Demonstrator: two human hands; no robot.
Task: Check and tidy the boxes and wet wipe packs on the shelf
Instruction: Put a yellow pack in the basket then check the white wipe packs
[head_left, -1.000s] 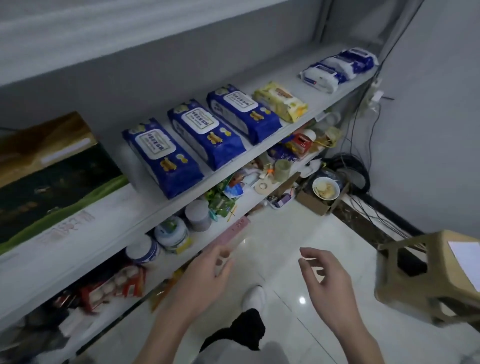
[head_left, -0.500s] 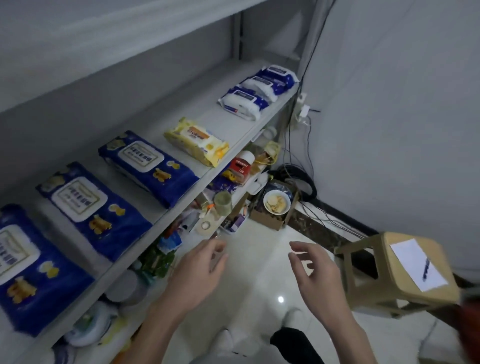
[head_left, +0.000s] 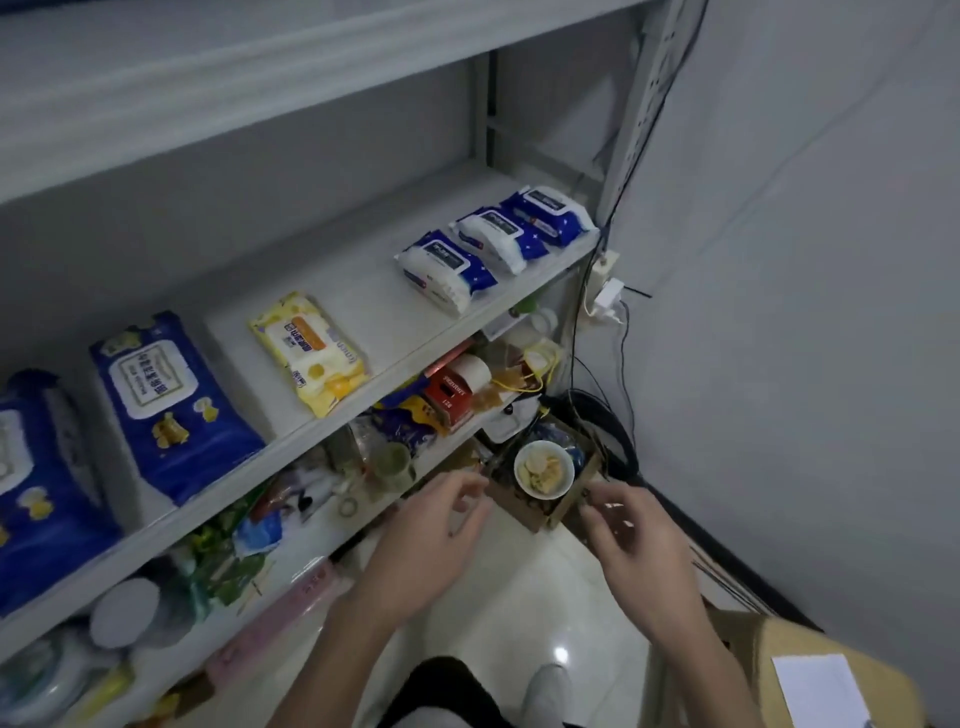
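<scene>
On the grey shelf (head_left: 426, 332) lie wet wipe packs in a row. Two large dark blue packs sit at the left, one (head_left: 171, 405) fully in view and one (head_left: 36, 483) cut off by the frame edge. A yellow pack (head_left: 309, 351) lies in the middle. Three small blue-and-white packs (head_left: 493, 244) overlap at the far right end. My left hand (head_left: 426, 545) and my right hand (head_left: 639, 551) hover below the shelf, over the floor. Both hold nothing, fingers loosely curled and apart. No box is in view on this shelf.
The lower shelf (head_left: 291, 577) is crowded with jars, packets, a red carton (head_left: 449, 395) and a cup. A cardboard box holding a bowl (head_left: 543, 470) stands on the floor by cables. A stool with paper (head_left: 826, 680) is at the lower right. A wall rises right.
The view has swung right along the shelf, so the left-hand packs slid out of frame. Both hands have risen a little and moved forward, staying empty.
</scene>
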